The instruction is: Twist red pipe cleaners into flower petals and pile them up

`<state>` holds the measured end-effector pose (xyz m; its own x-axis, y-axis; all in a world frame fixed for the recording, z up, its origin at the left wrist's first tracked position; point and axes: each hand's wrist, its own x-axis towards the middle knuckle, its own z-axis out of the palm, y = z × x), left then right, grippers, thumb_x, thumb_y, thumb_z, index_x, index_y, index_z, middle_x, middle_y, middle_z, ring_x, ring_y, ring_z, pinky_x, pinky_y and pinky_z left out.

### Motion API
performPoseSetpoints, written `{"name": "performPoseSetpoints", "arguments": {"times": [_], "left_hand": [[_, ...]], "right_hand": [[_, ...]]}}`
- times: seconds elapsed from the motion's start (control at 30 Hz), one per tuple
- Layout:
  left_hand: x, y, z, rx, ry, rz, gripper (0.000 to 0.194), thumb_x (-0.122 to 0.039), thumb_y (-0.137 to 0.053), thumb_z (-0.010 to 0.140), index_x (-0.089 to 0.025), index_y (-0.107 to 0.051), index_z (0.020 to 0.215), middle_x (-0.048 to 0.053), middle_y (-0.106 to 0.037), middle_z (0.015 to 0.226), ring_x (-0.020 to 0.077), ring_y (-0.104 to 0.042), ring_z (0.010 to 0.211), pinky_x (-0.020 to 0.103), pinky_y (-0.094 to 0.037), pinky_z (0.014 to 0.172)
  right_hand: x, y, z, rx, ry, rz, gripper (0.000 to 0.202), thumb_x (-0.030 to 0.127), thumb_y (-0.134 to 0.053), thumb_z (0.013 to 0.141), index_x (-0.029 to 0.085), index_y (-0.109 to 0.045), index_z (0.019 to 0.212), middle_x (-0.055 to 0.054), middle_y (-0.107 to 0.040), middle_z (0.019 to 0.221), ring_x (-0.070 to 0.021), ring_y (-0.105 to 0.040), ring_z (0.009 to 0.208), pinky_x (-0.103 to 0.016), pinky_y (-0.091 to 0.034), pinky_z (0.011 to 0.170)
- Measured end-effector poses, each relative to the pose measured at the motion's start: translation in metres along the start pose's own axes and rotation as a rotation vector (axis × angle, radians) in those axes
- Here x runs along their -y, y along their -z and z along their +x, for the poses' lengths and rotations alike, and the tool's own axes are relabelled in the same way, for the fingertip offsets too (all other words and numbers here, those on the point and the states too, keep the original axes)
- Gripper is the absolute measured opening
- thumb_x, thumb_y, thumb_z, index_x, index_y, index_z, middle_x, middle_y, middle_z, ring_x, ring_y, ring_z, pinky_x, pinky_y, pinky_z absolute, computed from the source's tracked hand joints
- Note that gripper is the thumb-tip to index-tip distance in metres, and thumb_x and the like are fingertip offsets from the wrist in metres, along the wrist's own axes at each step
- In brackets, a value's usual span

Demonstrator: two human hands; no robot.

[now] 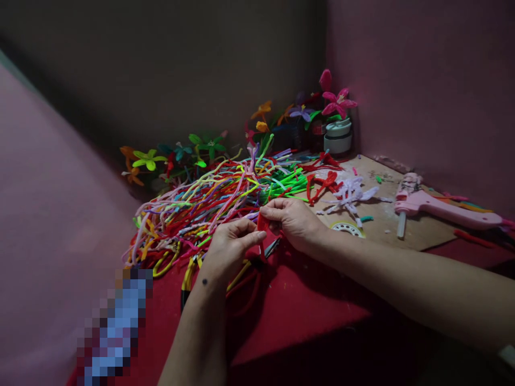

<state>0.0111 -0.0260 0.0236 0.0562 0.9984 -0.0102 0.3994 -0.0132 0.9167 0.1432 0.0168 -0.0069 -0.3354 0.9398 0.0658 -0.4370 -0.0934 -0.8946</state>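
Note:
Between my two hands is a red pipe cleaner (263, 224), bent into a narrow loop. My left hand (235, 241) pinches its lower part between thumb and fingers. At its upper end, my right hand (292, 219) grips it with thumb and forefinger. Just below my hands lie scissors (272, 247) with the blades showing; their handles are partly hidden behind my left hand. Yellow-and-black pliers (188, 281) rest beside my left wrist. A large heap of many-coloured pipe cleaners (201, 198) spreads right behind my hands.
A pink glue gun (438, 206) lies on a brown board (418, 236) at right. Near it are white pipe-cleaner shapes (352, 194), red ones (324, 185) and a tape spool (348, 229). Pipe-cleaner flowers (338, 102) and a lidded jar (338, 136) stand behind. Red cloth (306, 316) covers the table.

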Motion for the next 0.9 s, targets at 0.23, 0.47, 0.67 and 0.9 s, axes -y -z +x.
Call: {"name": "performPoseSetpoints", "arguments": {"times": [0.23, 0.47, 0.67, 0.9], "left_hand": [[0.002, 0.001, 0.001, -0.005, 0.052, -0.109, 0.020, -0.028, -0.067, 0.061, -0.013, -0.056, 0.052, -0.004, -0.048, 0.049, 0.0059, -0.038, 0.045, 0.020, -0.029, 0.047], [0.004, 0.006, 0.002, -0.127, -0.015, -0.119, 0.020, -0.030, -0.072, 0.058, -0.013, -0.061, 0.057, -0.003, -0.055, 0.053, 0.0064, -0.044, 0.049, 0.020, -0.035, 0.052], [0.001, 0.017, -0.001, -0.188, -0.050, -0.339, 0.030, -0.031, -0.068, 0.065, -0.016, -0.066, 0.090, -0.002, -0.059, 0.064, 0.0059, -0.049, 0.053, 0.018, -0.037, 0.053], [0.006, 0.014, 0.000, -0.156, 0.006, -0.371, 0.021, -0.027, -0.070, 0.062, -0.012, -0.068, 0.076, 0.000, -0.058, 0.055, 0.0076, -0.049, 0.049, 0.020, -0.037, 0.051]], "right_hand": [[-0.008, 0.001, 0.002, 0.066, 0.016, 0.099, 0.025, 0.033, -0.063, 0.068, 0.014, -0.053, 0.056, 0.003, -0.050, 0.049, -0.0059, -0.040, 0.043, -0.022, -0.029, 0.045], [-0.005, -0.002, -0.001, 0.150, -0.021, 0.044, 0.014, 0.025, -0.065, 0.065, 0.012, -0.062, 0.065, 0.001, -0.056, 0.059, -0.0072, -0.046, 0.053, -0.023, -0.034, 0.056], [-0.001, -0.007, -0.009, 0.197, -0.057, -0.092, 0.018, 0.025, -0.059, 0.070, 0.012, -0.057, 0.058, 0.002, -0.050, 0.053, -0.0060, -0.039, 0.046, -0.023, -0.029, 0.049], [-0.007, -0.005, -0.012, 0.310, -0.045, -0.148, 0.024, 0.029, -0.056, 0.074, 0.013, -0.053, 0.057, 0.004, -0.046, 0.050, -0.0051, -0.036, 0.043, -0.022, -0.026, 0.045]]}}
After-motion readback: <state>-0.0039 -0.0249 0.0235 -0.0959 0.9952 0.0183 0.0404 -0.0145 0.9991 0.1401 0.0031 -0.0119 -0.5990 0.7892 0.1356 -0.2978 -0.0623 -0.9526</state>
